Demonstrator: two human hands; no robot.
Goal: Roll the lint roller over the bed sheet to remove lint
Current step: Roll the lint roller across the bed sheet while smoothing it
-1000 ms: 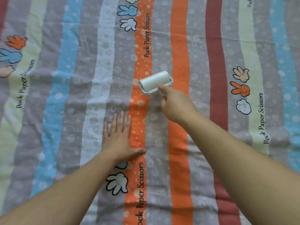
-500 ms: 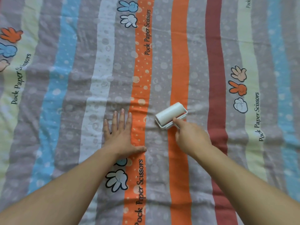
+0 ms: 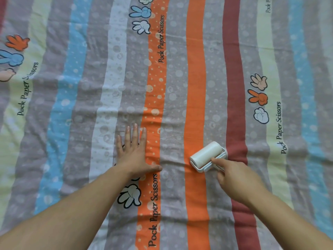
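Head view: a striped bed sheet fills the whole frame, with bands of grey, blue, white, orange, dark red and pale yellow running away from the person.

The right hand grips the handle of a white lint roller. Its fingers are curled round the handle, which is mostly hidden under the hand, and the index finger reaches forward to touch the roller's frame. The roller's drum sits just ahead of these fingertips, lying on the sheet and turned at a diagonal. It rests on the grey band between the plain orange stripe and the dark red stripe.

The left hand lies palm down on the sheet, to the left of the roller and across the plain orange stripe from it. Its fingers are straight and slightly spread, and the thumb points toward the roller. It presses on the grey and dotted orange bands. The fabric wrinkles between the two hands.

A printed cartoon glove shows just behind the left wrist, beside the words "Pock Paper Scissors".
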